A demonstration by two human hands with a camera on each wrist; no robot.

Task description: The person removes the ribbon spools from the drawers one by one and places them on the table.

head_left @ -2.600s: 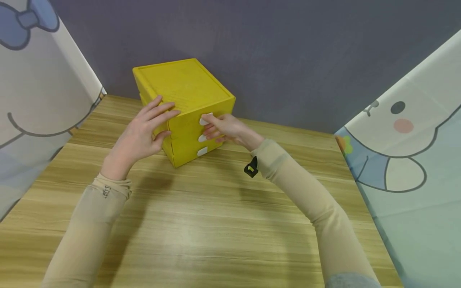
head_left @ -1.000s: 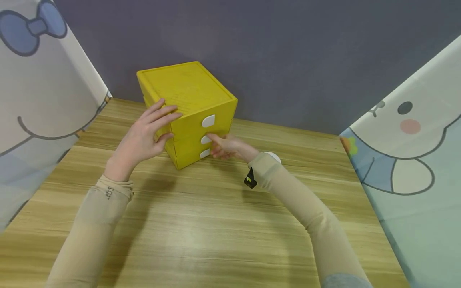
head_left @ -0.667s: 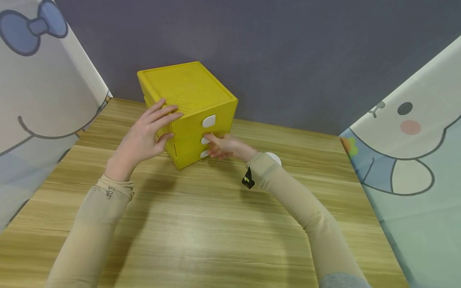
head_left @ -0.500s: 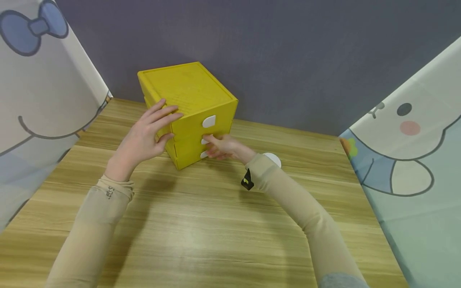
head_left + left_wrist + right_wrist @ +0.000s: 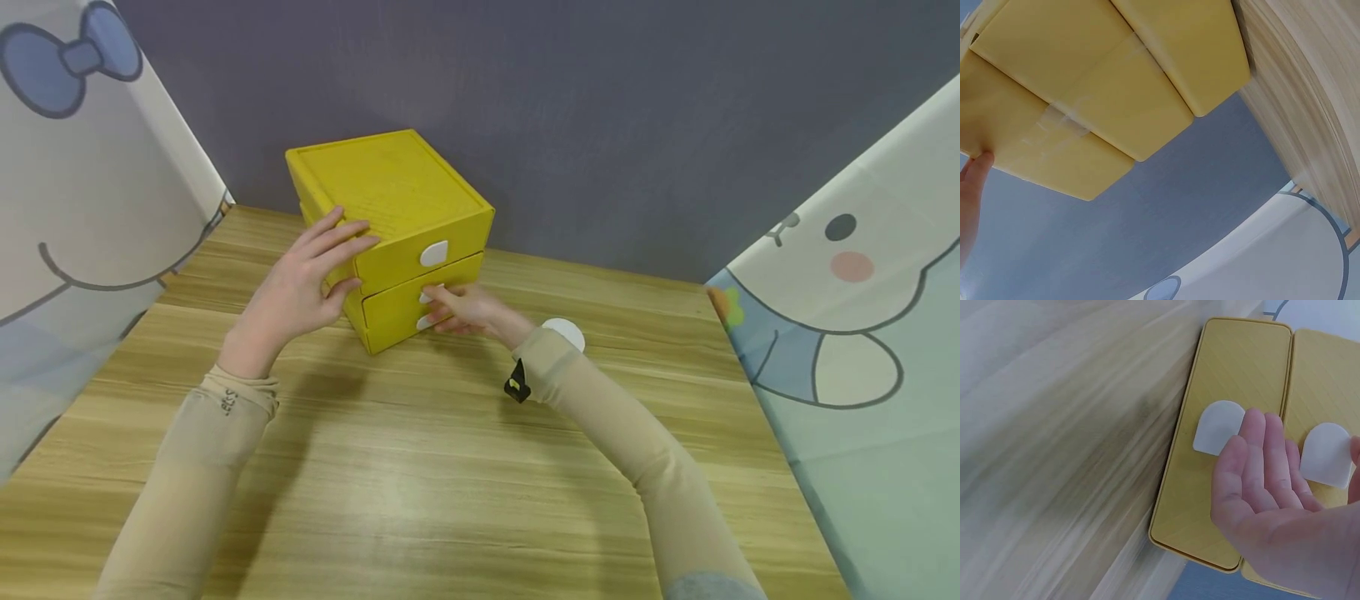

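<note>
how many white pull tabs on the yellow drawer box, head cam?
3. Top tab is fully visible on the top drawer; middle tab and bottom tab are partly covered by the right hand. All sit on the yellow drawer box.

I see a wooden table (image 5: pixel 465 492) with pale brown stripes. Behind it stands a dark grey wall (image 5: pixel 600 108). On the left hangs a cloth with a blue bow (image 5: pixel 67 50). On the right hangs a cartoon bunny cloth (image 5: pixel 862 317).

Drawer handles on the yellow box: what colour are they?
White, against the yellow drawer fronts; the drawer handles show best in the right wrist view.
</note>
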